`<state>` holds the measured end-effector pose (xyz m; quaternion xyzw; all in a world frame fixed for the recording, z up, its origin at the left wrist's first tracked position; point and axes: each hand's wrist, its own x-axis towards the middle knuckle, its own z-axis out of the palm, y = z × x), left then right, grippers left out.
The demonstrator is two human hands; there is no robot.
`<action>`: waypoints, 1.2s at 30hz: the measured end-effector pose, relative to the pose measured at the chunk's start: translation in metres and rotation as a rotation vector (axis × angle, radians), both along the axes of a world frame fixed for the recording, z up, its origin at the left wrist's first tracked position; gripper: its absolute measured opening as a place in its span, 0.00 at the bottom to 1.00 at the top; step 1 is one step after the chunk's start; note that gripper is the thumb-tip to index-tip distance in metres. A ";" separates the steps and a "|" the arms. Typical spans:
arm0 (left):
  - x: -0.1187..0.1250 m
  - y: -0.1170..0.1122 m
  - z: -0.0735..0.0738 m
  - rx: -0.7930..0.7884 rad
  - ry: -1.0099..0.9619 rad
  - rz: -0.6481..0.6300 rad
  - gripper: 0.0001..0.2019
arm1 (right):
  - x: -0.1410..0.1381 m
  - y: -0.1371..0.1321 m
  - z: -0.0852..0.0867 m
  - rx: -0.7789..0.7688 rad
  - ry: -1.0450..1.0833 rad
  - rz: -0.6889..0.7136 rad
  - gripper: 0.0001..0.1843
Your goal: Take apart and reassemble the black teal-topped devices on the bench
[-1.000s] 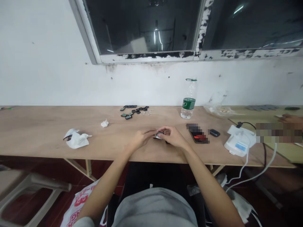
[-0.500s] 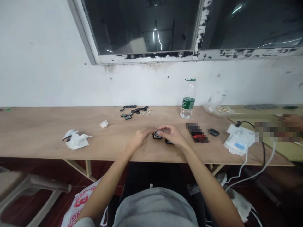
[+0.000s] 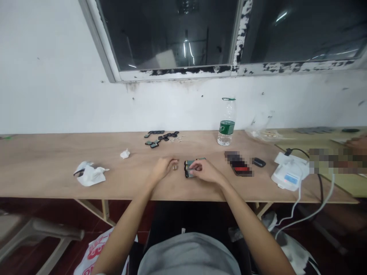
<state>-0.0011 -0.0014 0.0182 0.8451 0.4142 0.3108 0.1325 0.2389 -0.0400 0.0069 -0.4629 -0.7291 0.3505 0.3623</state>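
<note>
My left hand (image 3: 164,168) rests low over the table, fingers stretched out and slightly curved, beside a few tiny brass-coloured pieces (image 3: 174,167). Whether its fingertips touch them is hard to see. To the right lie several small flat black-framed pieces with grey-green faces (image 3: 187,163), side by side. My right hand (image 3: 205,172) has its thumb and fingertips closed on the nearest small black-framed piece (image 3: 190,174); the hand covers part of the group. Farther back is a loose cluster of similar pieces (image 3: 154,144), with tiny pale bits (image 3: 175,139) scattered next to it.
A water bottle (image 3: 226,131) stands near the wall. Right of my hands lie a phone (image 3: 241,168), a black oval object (image 3: 259,162) and a white device (image 3: 288,177) with cables. Crumpled tissues (image 3: 93,175) lie left. Another person's hand (image 3: 357,142) shows far right.
My left hand has drawn away leftward from the black-framed pieces. My right hand has shifted slightly down and left, uncovering more of them. The brass-coloured pieces now show.
</note>
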 end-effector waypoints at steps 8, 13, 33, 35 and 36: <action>-0.034 0.032 -0.027 -0.205 0.048 0.075 0.28 | -0.005 -0.002 -0.005 0.081 -0.261 -0.073 0.07; -0.026 0.034 -0.036 -0.241 -0.002 0.059 0.26 | -0.005 0.002 -0.006 0.273 -0.359 -0.149 0.11; -0.028 0.026 -0.026 -0.214 0.058 0.073 0.25 | 0.001 0.019 -0.027 0.309 -0.290 -0.162 0.14; -0.028 0.023 -0.022 -0.198 0.062 0.082 0.24 | 0.001 0.021 -0.032 0.315 -0.228 -0.144 0.15; -0.028 0.022 -0.019 -0.193 0.063 0.080 0.23 | 0.001 0.022 -0.033 0.317 -0.209 -0.139 0.14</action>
